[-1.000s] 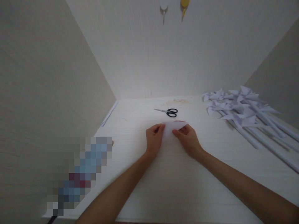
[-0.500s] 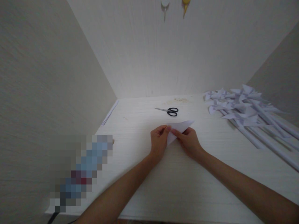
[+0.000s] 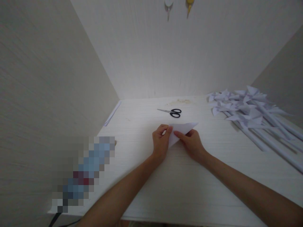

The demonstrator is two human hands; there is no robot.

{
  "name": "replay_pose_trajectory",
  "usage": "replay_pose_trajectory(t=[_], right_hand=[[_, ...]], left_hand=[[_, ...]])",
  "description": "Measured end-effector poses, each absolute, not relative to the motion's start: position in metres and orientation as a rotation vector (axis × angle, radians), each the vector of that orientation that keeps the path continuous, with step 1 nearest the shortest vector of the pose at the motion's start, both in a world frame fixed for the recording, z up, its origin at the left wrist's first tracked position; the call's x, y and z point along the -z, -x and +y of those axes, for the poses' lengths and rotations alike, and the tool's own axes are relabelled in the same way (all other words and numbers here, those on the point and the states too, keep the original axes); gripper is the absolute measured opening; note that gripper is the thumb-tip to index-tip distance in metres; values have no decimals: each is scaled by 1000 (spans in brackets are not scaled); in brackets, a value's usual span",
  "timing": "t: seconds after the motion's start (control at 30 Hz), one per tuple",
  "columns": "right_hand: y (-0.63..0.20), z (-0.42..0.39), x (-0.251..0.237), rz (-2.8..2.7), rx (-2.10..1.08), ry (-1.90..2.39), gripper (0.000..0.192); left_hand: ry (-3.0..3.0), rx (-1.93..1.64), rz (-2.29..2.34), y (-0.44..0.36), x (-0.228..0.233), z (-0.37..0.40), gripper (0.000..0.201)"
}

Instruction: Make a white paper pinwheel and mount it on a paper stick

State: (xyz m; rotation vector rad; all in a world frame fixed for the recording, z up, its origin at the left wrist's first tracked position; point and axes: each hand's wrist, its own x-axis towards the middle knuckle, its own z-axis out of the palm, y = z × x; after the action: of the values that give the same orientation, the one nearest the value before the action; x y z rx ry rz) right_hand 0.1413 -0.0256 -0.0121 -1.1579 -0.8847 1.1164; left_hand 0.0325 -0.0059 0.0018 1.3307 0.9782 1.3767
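Both hands meet over a folded white paper [image 3: 182, 130] lying on the table [image 3: 180, 186]: the left hand [image 3: 161, 142] pinches its near-left corner between thumb and fingertips, the right hand [image 3: 192, 143] presses its lower edge with fingers closed on it. Thin and light, the sheet looks limp and easily creased, best held at corners and along the fold. Beyond it lie scissors [image 3: 172, 112], and at the right a heap of paper pinwheels [image 3: 246, 110].
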Motion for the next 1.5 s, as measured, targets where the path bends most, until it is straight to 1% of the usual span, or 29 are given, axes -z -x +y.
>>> replay_pose_trajectory(t=[0.2,0.43,0.53,0.7,0.83,1.07,1.23,1.5], right_hand=[[-142,-25,10,-889,-1084,1240,26],[-141,-24,10,-927,-1180,1167,24],[-141,-25,7,-959,-1106,1283,23],[-140,-28,0,-965,-1011,1413,28],[-140,-28,1,-934,-1063,1341,25],[-142,-24,14,-888,-1195,1052,25],[-143,-22,16,-798,-1186,1040,15],[-145,-20,18,-680,-1190,1056,16]], left_hand=[[-1337,-1371,1021,-31,0,-6,23],[-1253,-1399,1141,-28,1,-2,22],[-1254,-1404,1164,-27,1,-1,22],[-1235,-1398,1168,-27,1,-4,23],[-1231,-1411,1196,-29,-1,-5,23],[-1285,-1429,1290,-28,-3,-2,21],[-1301,-1428,1266,-29,-2,-1,21],[-1318,-1397,1248,-29,-3,-3,19]])
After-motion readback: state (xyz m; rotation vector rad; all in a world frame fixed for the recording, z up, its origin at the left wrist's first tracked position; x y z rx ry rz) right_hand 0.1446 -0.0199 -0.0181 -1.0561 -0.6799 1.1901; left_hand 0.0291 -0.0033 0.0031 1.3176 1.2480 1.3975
